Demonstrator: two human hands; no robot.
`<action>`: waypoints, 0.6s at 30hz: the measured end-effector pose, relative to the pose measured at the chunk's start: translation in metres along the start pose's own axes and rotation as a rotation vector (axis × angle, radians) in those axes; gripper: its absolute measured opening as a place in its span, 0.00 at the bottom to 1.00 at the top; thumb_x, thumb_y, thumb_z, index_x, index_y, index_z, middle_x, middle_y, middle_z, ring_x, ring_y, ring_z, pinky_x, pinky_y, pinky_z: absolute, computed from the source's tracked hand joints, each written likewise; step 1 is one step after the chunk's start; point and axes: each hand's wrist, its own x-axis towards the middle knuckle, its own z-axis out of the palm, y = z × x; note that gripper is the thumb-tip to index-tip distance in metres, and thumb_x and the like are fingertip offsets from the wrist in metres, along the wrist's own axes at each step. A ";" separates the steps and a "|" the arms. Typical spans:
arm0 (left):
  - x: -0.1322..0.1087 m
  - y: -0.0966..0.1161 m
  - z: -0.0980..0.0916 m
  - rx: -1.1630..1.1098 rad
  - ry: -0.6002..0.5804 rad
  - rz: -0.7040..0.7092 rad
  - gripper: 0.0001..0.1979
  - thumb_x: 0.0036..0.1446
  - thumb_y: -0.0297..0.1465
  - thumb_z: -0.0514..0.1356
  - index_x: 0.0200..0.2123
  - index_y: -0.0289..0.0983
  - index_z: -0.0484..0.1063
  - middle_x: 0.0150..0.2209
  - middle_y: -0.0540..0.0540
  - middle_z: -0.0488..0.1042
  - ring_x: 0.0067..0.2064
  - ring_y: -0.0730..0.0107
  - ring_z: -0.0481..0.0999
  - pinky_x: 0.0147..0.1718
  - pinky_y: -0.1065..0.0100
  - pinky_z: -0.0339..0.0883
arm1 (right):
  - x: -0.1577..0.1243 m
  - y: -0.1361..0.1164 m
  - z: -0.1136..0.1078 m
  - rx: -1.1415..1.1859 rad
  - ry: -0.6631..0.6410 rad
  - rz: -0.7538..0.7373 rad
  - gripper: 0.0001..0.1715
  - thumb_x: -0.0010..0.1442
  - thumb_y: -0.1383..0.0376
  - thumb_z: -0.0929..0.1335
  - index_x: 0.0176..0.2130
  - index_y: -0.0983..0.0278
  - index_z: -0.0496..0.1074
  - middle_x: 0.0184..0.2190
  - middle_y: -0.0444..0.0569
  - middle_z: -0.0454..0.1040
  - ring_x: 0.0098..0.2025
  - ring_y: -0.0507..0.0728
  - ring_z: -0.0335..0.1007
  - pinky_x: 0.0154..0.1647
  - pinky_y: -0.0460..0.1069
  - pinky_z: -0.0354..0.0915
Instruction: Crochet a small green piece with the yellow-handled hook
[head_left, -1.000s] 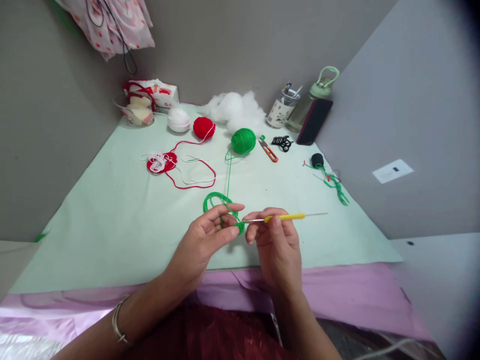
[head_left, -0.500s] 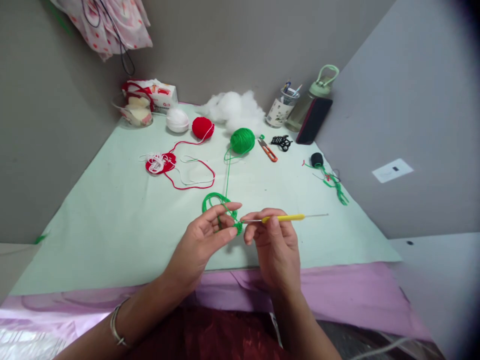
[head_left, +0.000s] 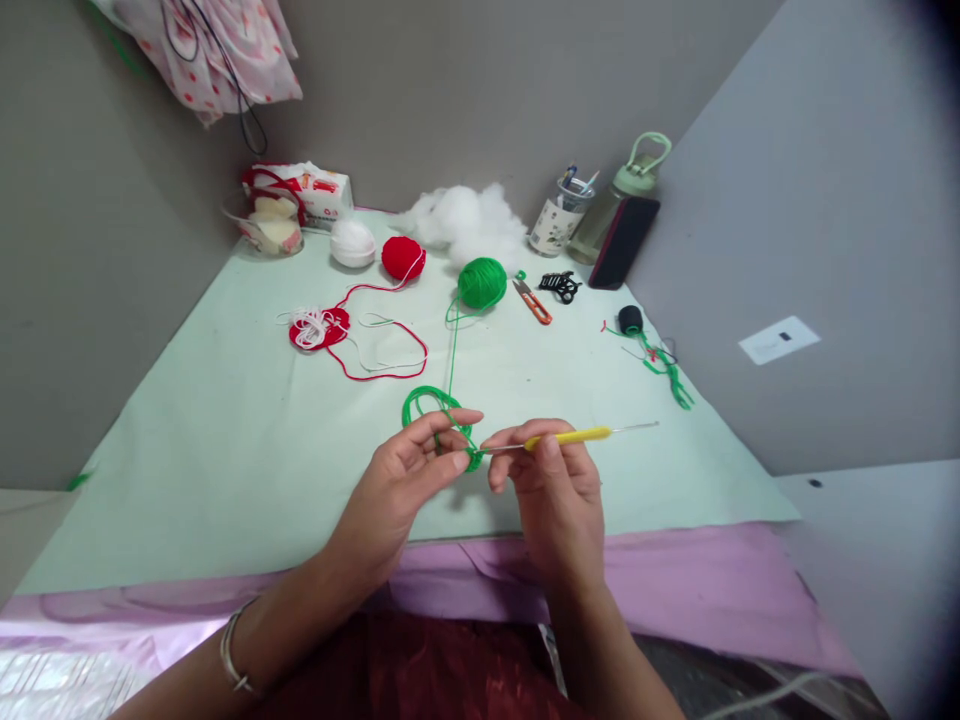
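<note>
Pinched between the thumb and fingers of my left hand (head_left: 409, 470) is a small green crochet piece (head_left: 474, 460). Green yarn runs over the raised index finger of that hand. My right hand (head_left: 559, 490) grips a crochet hook (head_left: 574, 438) by its yellow handle, with thin metal ends on both sides. The left end of the hook meets the green piece; whether it sits inside a loop is too small to tell. A loose coil of green yarn (head_left: 415, 402) lies just behind my left hand. From there a strand leads back to the green yarn ball (head_left: 482, 284).
Behind lie a red yarn ball (head_left: 403, 259), a white yarn ball (head_left: 352, 244), white stuffing (head_left: 469, 222) and orange thread snips (head_left: 532, 302). A red-and-white yarn piece (head_left: 319, 328) is at left. A bottle (head_left: 600, 225), phone (head_left: 625, 243) and pen cup (head_left: 556, 222) stand back right.
The hook's tip has shifted slightly right and down relative to the green piece, my right hand moving with it. My left hand keeps its pinch. The whole view has shifted a little.
</note>
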 end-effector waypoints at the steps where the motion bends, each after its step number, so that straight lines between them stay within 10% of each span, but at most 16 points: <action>1: 0.000 0.000 -0.001 0.004 0.000 0.006 0.15 0.59 0.34 0.72 0.50 0.44 0.85 0.38 0.48 0.74 0.43 0.65 0.70 0.46 0.64 0.63 | -0.001 0.000 -0.001 -0.012 -0.009 -0.013 0.12 0.73 0.56 0.70 0.40 0.60 0.80 0.36 0.48 0.86 0.28 0.52 0.78 0.31 0.49 0.75; 18: -0.006 0.005 -0.007 0.396 0.160 0.335 0.14 0.59 0.27 0.70 0.48 0.45 0.85 0.36 0.49 0.78 0.46 0.61 0.77 0.57 0.59 0.67 | -0.010 -0.004 -0.003 -0.718 -0.259 -0.520 0.18 0.74 0.71 0.64 0.53 0.55 0.79 0.41 0.50 0.85 0.46 0.61 0.83 0.46 0.58 0.79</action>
